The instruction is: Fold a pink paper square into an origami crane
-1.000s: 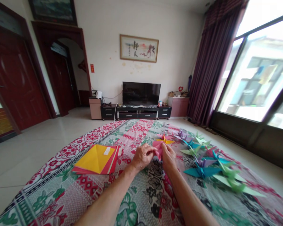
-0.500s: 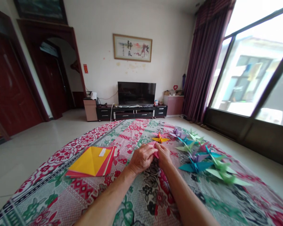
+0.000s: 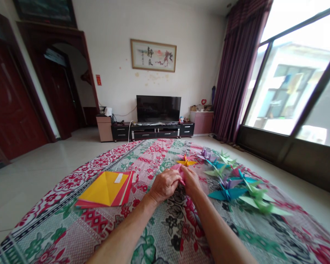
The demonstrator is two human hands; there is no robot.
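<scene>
Together, both hands (image 3: 178,183) pinch creased pink paper (image 3: 179,171) — pointed, matte.

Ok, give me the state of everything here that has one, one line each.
pink paper, partly folded, held in both hands
left hand, closed on it
right hand, pinching it
paper stack, flat, unfolded, yellow on top
yellow crane, folded, set down
television, screen dark
curtain, drawn aside

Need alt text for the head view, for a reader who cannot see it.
The left hand and right hand pinch a pink paper over a floral cloth. Folded paper cranes lie to the right; a stack of coloured sheets, yellow on top, lies to the left.
</scene>
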